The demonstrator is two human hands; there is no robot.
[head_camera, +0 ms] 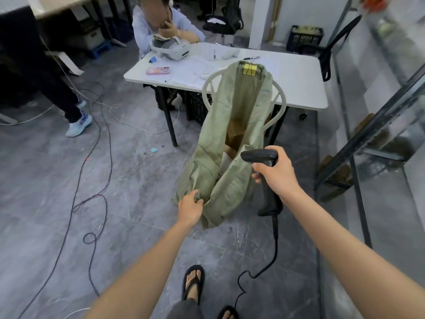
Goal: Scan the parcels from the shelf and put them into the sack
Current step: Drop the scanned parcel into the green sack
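A large green woven sack (pixel 239 111) hangs open from a white chair (pixel 208 85), clipped at the top with a yellow clip (pixel 250 69). Brown parcels (pixel 234 134) lie inside it. My left hand (pixel 190 207) grips the sack's near rim. My right hand (pixel 274 172) holds a black corded barcode scanner (pixel 259 156), its head just right of the sack's opening. The shelf (pixel 377 125) stands to the right, blurred.
A white table (pixel 296 88) stands behind the sack, with a seated person (pixel 161 26), a headset (pixel 171 48) and a pink phone (pixel 158 70). Cables (pixel 92 196) cross the grey floor on the left. Another person's legs (pixel 76 116) stand far left.
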